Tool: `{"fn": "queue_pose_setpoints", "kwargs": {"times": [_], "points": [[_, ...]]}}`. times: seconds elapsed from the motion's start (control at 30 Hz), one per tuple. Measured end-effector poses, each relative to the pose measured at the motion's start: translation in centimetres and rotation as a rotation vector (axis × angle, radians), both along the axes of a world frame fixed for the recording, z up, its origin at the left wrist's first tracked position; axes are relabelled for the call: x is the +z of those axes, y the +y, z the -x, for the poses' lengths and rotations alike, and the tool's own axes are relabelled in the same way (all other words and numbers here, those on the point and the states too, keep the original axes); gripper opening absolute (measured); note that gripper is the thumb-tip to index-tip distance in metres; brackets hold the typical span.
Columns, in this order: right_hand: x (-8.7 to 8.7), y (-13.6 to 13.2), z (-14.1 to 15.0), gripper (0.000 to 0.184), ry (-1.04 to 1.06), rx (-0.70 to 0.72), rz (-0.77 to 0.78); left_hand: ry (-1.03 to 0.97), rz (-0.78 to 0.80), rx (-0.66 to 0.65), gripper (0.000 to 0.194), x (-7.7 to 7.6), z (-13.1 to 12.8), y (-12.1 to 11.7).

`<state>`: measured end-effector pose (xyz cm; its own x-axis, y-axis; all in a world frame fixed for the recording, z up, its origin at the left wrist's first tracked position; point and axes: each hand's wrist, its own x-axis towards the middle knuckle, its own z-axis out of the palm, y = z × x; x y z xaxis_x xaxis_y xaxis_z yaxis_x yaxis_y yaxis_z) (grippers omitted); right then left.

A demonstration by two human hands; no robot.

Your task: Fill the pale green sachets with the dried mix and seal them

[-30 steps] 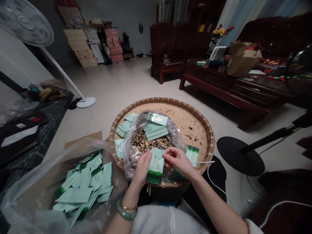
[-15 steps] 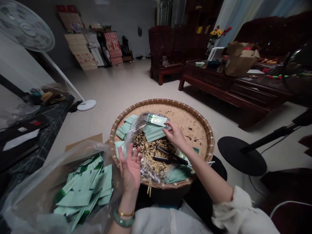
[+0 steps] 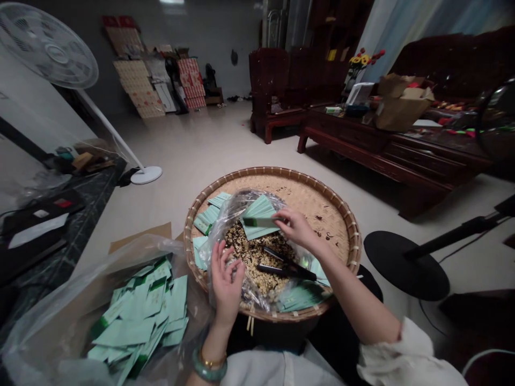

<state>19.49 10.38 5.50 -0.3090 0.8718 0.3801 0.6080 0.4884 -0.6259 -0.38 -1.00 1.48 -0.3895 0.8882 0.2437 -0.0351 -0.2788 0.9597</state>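
Note:
My right hand (image 3: 296,228) pinches the end of a light-green paper packet (image 3: 259,221), held over a fanned stack of similar packets (image 3: 260,206). My left hand (image 3: 227,280) is open, palm turned up and fingers loosely curled, at the near left of the clear plastic bag (image 3: 222,219). Inside this bag lies a loose dark-and-pale dried mix (image 3: 253,254). A black two-armed tool, like a hair straightener (image 3: 287,267), rests on the mix with its jaws apart. The bag sits in a round woven bamboo tray (image 3: 341,214).
More green packets (image 3: 303,294) lie at the tray's near right and left sides. A large plastic-lined box (image 3: 60,321) at the left holds many packets (image 3: 140,305). Around stand a white fan (image 3: 147,175), a black stand base (image 3: 406,265) and a wooden table (image 3: 386,150).
My right hand has turned the packet and lowered it slightly across the stack. My left hand has shifted right, its fingers curling more. The camera view has moved a little.

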Motion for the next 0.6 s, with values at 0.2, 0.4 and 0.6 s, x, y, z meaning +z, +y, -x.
{"fn": "queue_pose_setpoints", "kwargs": {"times": [0.2,0.4,0.6], "points": [[2.0,-5.9,-0.1,0.019,0.021,0.325,0.087,0.337,0.098,-0.147,0.021,-0.5,-0.3,0.0],[-1.4,-7.4,2.1,0.026,0.292,-0.148,-0.145,0.048,0.330,-0.078,0.034,-1.4,-1.7,-1.0],[-1.8,-8.7,3.0,0.026,0.295,-0.194,-0.329,-0.127,0.406,-0.067,0.043,-1.4,-2.2,-1.7]]}}
